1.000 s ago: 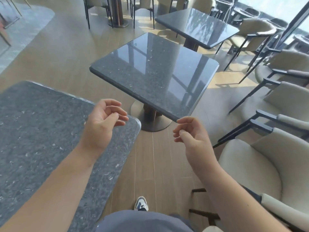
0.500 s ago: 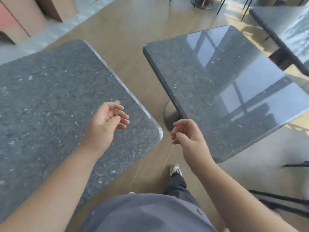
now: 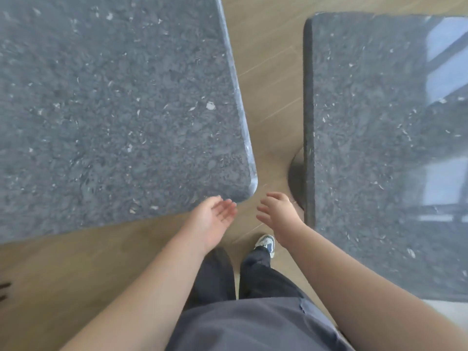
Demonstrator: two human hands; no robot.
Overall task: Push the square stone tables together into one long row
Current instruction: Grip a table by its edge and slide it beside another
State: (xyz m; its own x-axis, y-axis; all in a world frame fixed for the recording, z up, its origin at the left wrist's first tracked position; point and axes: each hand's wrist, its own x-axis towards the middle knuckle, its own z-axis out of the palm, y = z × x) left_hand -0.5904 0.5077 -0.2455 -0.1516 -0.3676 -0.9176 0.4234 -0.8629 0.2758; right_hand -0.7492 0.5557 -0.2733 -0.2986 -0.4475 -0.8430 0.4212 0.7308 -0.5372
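Two dark grey speckled stone tables fill the view. The left table [image 3: 114, 110] is turned at an angle, its rounded near corner pointing at me. The right table [image 3: 379, 148] stands straighter, with a glossy reflection on its far side. A strip of wooden floor separates them. My left hand [image 3: 212, 221] hangs open, palm turned right, just below the left table's corner and apart from it. My right hand [image 3: 278, 214] is open with fingers spread, close to the right table's left edge, holding nothing.
The round metal base [image 3: 296, 178] of the right table pokes out from under its left edge. My legs in dark trousers and one white shoe [image 3: 266, 244] stand on the wood floor [image 3: 271, 79] in the gap between the tables.
The view has tipped down and swung left, so the chairs are gone and both tabletops loom close. Both hands have uncurled from loosely bent fingers to open, and dropped toward the gap.
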